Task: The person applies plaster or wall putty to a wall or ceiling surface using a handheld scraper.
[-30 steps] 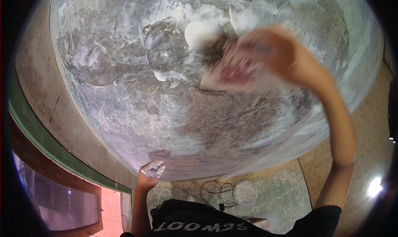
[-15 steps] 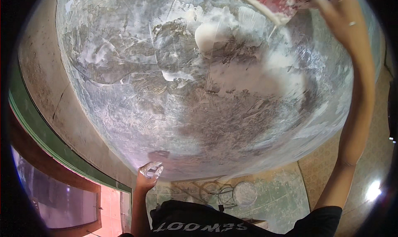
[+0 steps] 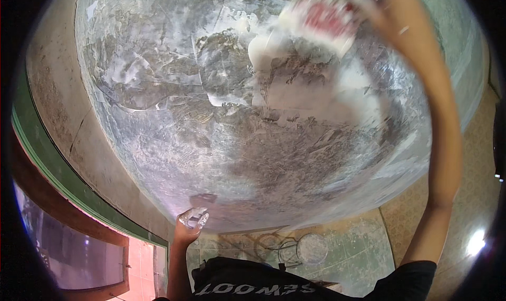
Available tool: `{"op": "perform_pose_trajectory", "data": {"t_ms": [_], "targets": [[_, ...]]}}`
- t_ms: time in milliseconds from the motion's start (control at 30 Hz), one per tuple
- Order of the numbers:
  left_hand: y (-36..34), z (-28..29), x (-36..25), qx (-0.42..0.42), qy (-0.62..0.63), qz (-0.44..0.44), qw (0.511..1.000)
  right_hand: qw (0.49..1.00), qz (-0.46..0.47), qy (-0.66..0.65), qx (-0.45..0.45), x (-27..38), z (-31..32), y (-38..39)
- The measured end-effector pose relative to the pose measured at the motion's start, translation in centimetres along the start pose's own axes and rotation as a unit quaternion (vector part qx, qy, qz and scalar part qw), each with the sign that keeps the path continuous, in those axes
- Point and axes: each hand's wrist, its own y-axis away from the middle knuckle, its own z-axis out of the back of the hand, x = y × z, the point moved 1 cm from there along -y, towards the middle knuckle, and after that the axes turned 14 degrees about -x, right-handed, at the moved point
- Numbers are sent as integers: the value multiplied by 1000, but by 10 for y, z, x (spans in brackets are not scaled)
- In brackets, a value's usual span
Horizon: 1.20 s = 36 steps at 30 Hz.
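Note:
High on the right, my right hand (image 3: 387,14) grips a red putty spreader (image 3: 324,19) caked with white paste, blurred by motion. The spreader is at the grey wall (image 3: 184,137), which carries patchy white putty smears. A thick white patch of putty (image 3: 259,49) lies just left of and below the tool. Down at the lower left, my left hand (image 3: 191,222) is raised near the wall's bottom, its curled fingers coated in white. Whatever it may hold is too small to make out.
A green-edged door frame (image 3: 58,159) and a glass pane in brown wood (image 3: 89,248) stand at the left. Below, a round stool-like thing (image 3: 312,248) rests on the smeared green tiled floor (image 3: 363,248). Brown patterned flooring (image 3: 411,216) lies to the right.
My right hand and the spreader have swept left and slightly down across the upper wall. My left hand has hardly moved.

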Motion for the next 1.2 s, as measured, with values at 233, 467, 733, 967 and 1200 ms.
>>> {"op": "perform_pose_trajectory", "data": {"t_ms": [233, 467, 733, 967, 1200], "targets": [[-2, 2, 6, -33, -3, -21, 999, 961, 26, -240, 134, -9, 21, 19], [-9, -6, -4, 12, -22, -25, 999, 944, 49, -146, 291, 53, -49, 88], [-15, -9, -7, 1, -15, -48, 999, 984, -88, -152, -28, 19, 57, -2], [-11, -5, 10, -9, -7, -38, 999, 966, 145, -188, 106, 0, -35, 66], [-11, 2, 4, -8, -42, -47, 998, 993, -60, -97, -20, -16, 28, 16]]}}
